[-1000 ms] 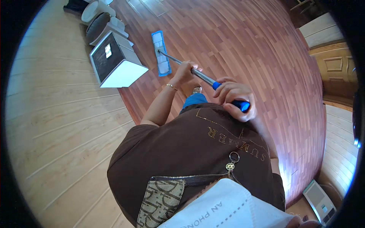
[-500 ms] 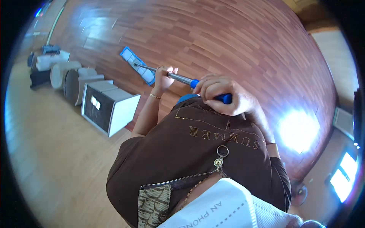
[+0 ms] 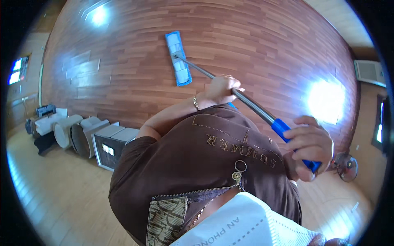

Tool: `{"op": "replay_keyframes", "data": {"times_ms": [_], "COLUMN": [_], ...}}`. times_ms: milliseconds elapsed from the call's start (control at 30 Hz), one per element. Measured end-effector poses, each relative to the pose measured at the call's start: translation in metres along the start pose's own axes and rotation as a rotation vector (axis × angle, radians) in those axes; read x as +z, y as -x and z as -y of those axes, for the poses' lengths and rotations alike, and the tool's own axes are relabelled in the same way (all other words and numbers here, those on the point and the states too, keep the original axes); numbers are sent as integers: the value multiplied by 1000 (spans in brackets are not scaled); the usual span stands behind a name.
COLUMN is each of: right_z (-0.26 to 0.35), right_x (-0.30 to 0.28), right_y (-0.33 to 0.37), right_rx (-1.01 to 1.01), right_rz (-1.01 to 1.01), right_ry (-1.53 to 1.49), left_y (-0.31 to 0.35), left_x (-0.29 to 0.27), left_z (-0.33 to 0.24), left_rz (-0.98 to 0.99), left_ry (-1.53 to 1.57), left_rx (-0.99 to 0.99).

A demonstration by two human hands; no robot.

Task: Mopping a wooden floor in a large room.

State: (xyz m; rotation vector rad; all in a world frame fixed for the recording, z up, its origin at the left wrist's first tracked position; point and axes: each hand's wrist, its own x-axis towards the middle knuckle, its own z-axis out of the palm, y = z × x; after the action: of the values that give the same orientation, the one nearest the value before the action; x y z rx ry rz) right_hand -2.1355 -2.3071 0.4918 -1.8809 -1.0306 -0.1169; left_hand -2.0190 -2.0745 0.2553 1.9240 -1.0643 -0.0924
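Observation:
A flat mop (image 3: 174,54) with a blue-edged pad lies against the glossy brown wood-plank surface in the upper middle. Its metal pole slants down to the right, ending in a blue grip. Partway along the pole, in front of my chest, my left hand (image 3: 219,90) is closed around it, with a gold bracelet on the wrist. At the pole's end, off to my right, my right hand (image 3: 310,147) has its fingers wrapped about the blue grip (image 3: 281,128). The tip of the grip shows below those fingers.
A row of furniture stands at the left: a dark-fronted white cabinet (image 3: 108,147), rounded beige pieces (image 3: 65,129) and a white roll-shaped thing (image 3: 47,123). A round fan (image 3: 347,167) is at the right. A white boxy unit (image 3: 369,73) sits at the upper right edge.
The mop pad has moved right and up in view and turned more upright. My left hand has moved right; my right hand has swung down and right with the grip.

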Motion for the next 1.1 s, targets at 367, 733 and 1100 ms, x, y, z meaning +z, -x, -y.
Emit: {"op": "replay_keyframes", "data": {"times_ms": [367,733,1100], "right_z": [63,51,-16], "right_x": [-25,1,20], "right_y": [117,157,131], "right_rx": [-62,-36,64], "right_rz": [-383,-607,-672], "right_ry": [551,499,333], "left_y": [-127,-156,-150], "left_x": [119,198,183], "left_z": [-59,-15,71], "left_rz": [624,672,332], "left_ry": [105,76,27], "left_rx": [267,354,257]}}
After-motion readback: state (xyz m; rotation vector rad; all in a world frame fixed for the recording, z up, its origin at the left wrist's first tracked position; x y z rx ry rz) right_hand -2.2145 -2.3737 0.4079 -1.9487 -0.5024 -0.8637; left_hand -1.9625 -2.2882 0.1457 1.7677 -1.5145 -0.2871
